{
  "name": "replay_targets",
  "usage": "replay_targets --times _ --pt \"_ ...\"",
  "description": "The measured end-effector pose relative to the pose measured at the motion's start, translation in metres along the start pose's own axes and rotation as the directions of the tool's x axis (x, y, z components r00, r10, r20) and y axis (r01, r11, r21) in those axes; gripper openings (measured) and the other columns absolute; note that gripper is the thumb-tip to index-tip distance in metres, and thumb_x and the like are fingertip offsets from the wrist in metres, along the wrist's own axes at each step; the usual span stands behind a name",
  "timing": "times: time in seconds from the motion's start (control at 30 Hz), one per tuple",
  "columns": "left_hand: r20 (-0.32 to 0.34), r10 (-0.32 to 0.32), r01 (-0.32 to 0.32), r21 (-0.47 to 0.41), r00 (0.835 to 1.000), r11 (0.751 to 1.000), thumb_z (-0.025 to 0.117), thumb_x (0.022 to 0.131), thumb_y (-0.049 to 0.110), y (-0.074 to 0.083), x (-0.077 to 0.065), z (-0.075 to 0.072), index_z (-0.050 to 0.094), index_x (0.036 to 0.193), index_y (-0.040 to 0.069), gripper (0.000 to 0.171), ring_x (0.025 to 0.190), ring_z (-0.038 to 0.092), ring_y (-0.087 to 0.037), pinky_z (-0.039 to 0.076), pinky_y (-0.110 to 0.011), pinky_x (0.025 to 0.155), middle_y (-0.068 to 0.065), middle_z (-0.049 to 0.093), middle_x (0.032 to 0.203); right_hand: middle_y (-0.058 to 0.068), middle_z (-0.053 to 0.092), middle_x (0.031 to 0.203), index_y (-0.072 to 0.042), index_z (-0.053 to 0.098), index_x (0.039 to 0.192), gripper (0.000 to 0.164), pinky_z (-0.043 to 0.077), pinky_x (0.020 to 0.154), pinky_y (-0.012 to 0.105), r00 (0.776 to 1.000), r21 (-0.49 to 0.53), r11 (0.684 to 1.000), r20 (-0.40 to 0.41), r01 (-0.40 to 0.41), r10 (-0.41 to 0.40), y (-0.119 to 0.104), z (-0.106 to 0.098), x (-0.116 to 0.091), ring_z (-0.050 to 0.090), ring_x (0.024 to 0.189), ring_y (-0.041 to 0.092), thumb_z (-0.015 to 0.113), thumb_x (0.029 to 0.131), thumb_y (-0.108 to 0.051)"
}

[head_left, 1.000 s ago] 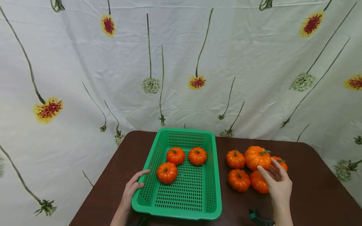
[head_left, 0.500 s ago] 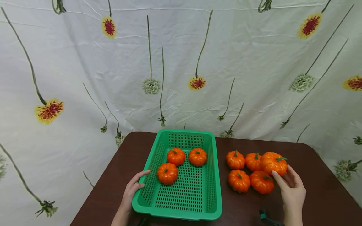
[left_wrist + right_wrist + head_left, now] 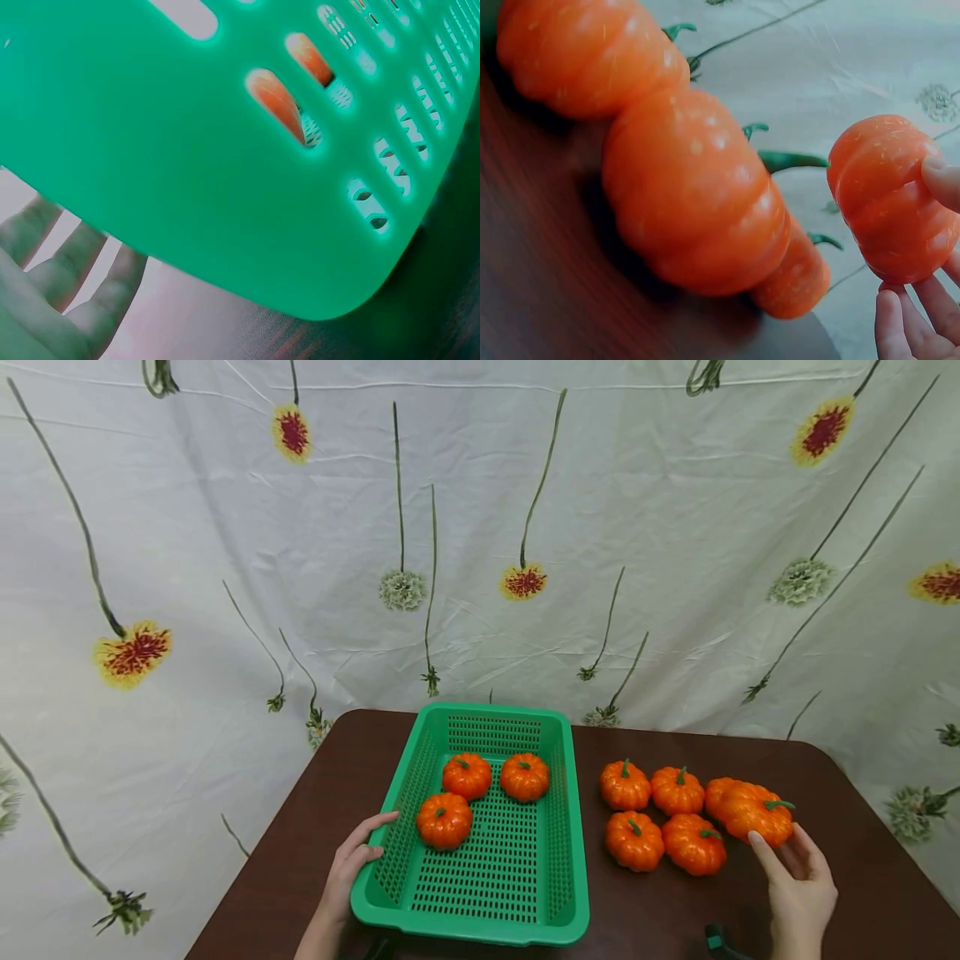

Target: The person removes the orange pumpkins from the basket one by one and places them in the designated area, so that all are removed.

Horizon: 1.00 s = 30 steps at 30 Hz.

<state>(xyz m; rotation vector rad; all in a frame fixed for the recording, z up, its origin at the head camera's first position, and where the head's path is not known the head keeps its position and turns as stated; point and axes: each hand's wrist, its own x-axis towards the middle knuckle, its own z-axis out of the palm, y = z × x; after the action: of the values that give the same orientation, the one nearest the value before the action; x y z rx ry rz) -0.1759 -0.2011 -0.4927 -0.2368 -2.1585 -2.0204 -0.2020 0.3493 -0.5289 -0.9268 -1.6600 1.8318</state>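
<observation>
A small orange pumpkin (image 3: 759,815) with a green stem is pinched between the thumb and fingers of my right hand (image 3: 801,893). In the right wrist view this pumpkin (image 3: 889,199) is held clear of the table. My left hand (image 3: 347,870) grips the left rim of a green perforated basket (image 3: 468,925); the left wrist view shows its fingers (image 3: 112,292) at the basket's edge, tips hidden. Three pumpkins lie in the basket: one nearer the front (image 3: 444,821) and two behind. To its right several more pumpkins sit on the table, one of them (image 3: 717,795) partly hidden behind the held one.
The dark brown table (image 3: 330,777) has rounded back corners. A white floral cloth (image 3: 480,635) hangs behind it. Near my right wrist is a dark strap piece with a green part (image 3: 715,937).
My right hand has carried the pumpkin right and lower, away from above the middle of the loose pumpkins to their right end. My left hand and the basket have stayed put.
</observation>
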Motion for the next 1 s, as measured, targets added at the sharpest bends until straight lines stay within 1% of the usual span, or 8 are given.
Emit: replay_targets --times 0.07,0.23,0.47,0.53,0.6,0.83,0.97,1.0 --pt "-0.002 0.001 -0.001 0.007 1.000 1.000 0.039 0.087 -0.001 0.000 0.000 0.000 0.054 0.128 -0.002 0.044 0.112 0.050 -0.003 0.042 -0.020 0.085 -0.011 0.050 0.133 -0.006 0.048 0.133 -0.032 0.048 0.137 0.079 0.037 0.091 0.014 1.000 -0.016 1.000 0.001 -0.009 0.009 -0.006 -0.002 -0.006 0.045 0.119 0.004 0.083 0.067 -0.032" --pt "-0.007 0.003 -0.003 0.018 1.000 1.000 0.039 0.086 -0.002 0.000 0.000 0.000 0.054 0.128 -0.003 0.045 0.113 0.049 -0.002 0.042 -0.020 0.085 -0.012 0.051 0.132 -0.008 0.050 0.127 -0.028 0.048 0.138 0.078 0.039 0.077 0.008 1.000 0.000 1.000 -0.005 -0.018 0.018 -0.013 -0.004 -0.018 0.047 0.114 0.001 0.083 0.068 -0.027" --pt "-0.010 0.003 -0.003 0.026 1.000 1.000 0.039 0.086 -0.002 0.000 0.000 0.000 0.055 0.128 -0.003 0.044 0.113 0.048 -0.001 0.040 -0.019 0.086 -0.013 0.051 0.132 -0.005 0.047 0.133 -0.026 0.041 0.143 0.081 0.037 0.092 0.016 0.999 -0.043 0.999 0.015 -0.029 0.030 -0.015 -0.009 -0.023 0.047 0.116 0.001 0.079 0.072 -0.032" --pt "-0.011 0.001 0.000 0.027 1.000 1.000 0.039 0.086 -0.002 0.000 0.000 0.000 0.054 0.128 -0.002 0.044 0.114 0.048 -0.001 0.040 -0.019 0.086 -0.012 0.051 0.132 -0.011 0.050 0.124 -0.026 0.042 0.142 0.082 0.040 0.083 0.012 0.998 -0.042 0.998 0.002 -0.057 0.057 -0.015 -0.009 -0.023 0.049 0.109 -0.002 0.081 0.070 -0.032" --pt "-0.012 -0.003 0.003 0.029 1.000 1.000 0.039 0.086 -0.002 0.000 0.000 0.000 0.055 0.128 -0.002 0.045 0.114 0.048 -0.001 0.040 -0.018 0.086 -0.012 0.051 0.132 -0.010 0.049 0.123 -0.025 0.041 0.143 0.084 0.041 0.083 0.012 0.997 -0.066 0.995 0.002 -0.074 0.074 -0.016 -0.009 -0.023 0.049 0.109 0.000 0.081 0.070 -0.034" --pt "-0.015 -0.027 0.027 0.021 1.000 0.999 0.039 0.086 -0.002 0.001 0.001 0.000 0.054 0.129 -0.001 0.046 0.112 0.049 -0.003 0.042 -0.021 0.085 -0.010 0.050 0.133 -0.004 0.042 0.135 -0.021 0.033 0.147 0.090 0.034 0.098 0.020 0.995 -0.150 0.984 0.022 -0.098 0.102 -0.025 -0.011 -0.030 0.043 0.120 0.006 0.077 0.072 -0.042" --pt "-0.014 -0.025 0.025 0.020 1.000 0.999 0.039 0.086 -0.002 0.001 0.001 0.000 0.054 0.129 -0.002 0.045 0.111 0.050 -0.003 0.042 -0.021 0.085 -0.009 0.050 0.133 -0.003 0.039 0.138 -0.020 0.029 0.149 0.093 0.037 0.092 0.015 0.990 -0.190 0.973 0.036 -0.130 0.139 -0.031 -0.013 -0.034 0.041 0.123 0.008 0.076 0.072 -0.044" --pt "-0.013 -0.022 0.022 0.020 1.000 1.000 0.039 0.086 -0.002 0.001 0.000 0.000 0.054 0.129 -0.002 0.046 0.112 0.050 -0.003 0.042 -0.021 0.085 -0.009 0.050 0.133 -0.001 0.035 0.142 -0.018 0.026 0.150 0.096 0.036 0.094 0.016 0.989 -0.209 0.970 0.053 -0.125 0.139 -0.031 -0.014 -0.034 0.037 0.127 0.010 0.075 0.072 -0.046"
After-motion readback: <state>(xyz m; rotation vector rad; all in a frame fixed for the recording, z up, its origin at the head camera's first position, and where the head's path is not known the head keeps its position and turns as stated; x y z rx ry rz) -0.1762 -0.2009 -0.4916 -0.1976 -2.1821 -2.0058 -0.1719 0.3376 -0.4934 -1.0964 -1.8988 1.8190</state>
